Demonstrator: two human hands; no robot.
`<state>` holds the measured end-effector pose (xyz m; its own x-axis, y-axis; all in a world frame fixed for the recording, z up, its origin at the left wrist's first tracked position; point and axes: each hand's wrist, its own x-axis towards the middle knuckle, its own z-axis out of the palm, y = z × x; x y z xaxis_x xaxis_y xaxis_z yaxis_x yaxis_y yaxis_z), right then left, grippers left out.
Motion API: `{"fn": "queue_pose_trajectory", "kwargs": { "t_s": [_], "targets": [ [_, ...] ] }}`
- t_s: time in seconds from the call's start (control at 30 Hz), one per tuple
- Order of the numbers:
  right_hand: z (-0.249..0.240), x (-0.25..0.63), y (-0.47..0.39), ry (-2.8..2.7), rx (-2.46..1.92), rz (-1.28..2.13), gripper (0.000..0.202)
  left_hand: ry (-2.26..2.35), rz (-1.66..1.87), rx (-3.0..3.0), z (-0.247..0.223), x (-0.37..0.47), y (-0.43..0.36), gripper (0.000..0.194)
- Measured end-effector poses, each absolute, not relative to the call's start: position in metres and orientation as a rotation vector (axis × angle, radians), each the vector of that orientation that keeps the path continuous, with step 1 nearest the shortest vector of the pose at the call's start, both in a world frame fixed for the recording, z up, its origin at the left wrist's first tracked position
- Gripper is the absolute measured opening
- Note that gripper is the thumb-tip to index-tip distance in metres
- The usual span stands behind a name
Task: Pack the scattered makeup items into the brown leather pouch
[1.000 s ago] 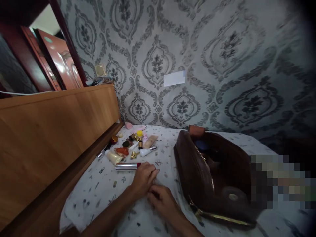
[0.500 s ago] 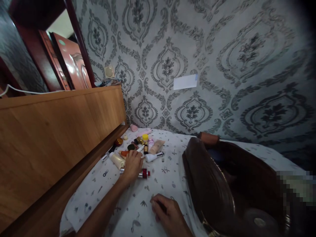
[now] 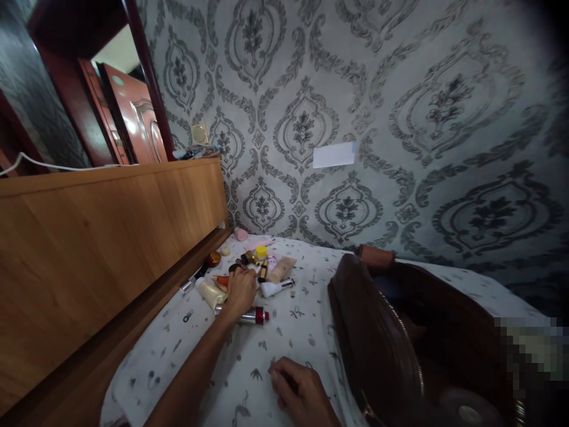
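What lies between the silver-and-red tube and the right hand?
Only patterned white sheet shows between the silver-and-red tube and the right hand, in the head view.

This looks like a room in a home. The wall [image 3: 293, 196] is gray, with big curly flower shapes all over it. A white sheet [image 3: 267, 350] with little leaf pictures is spread out flat. Beside it is a long brown wooden board [image 3: 115, 231]. Back on the left there is a shiny reddish door [image 3: 136, 112]. Small bottles and tubes, like the cream tube [image 3: 210, 293], lie on the sheet near a big brown bag [image 3: 371, 332].
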<state>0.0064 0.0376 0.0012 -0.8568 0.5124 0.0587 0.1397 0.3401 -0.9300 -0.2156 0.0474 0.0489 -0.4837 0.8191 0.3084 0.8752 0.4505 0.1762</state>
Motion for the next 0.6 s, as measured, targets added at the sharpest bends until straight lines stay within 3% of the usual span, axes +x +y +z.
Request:
{"fn": "queue_pose_trajectory", "kwargs": {
  "t_s": [0.3, 0.6],
  "targets": [
    [-0.002, 0.006, 0.039, -2.275, -0.549, 1.505, 0.031, -2.492, -0.676, -1.525, 0.045, -0.219, 0.042, 0.029],
    [0.007, 0.011, 0.039, -2.291, -0.541, 1.507, 0.028, -2.421, -1.115, -1.371, 0.052, -0.237, 0.034, 0.026]
  ]
}}
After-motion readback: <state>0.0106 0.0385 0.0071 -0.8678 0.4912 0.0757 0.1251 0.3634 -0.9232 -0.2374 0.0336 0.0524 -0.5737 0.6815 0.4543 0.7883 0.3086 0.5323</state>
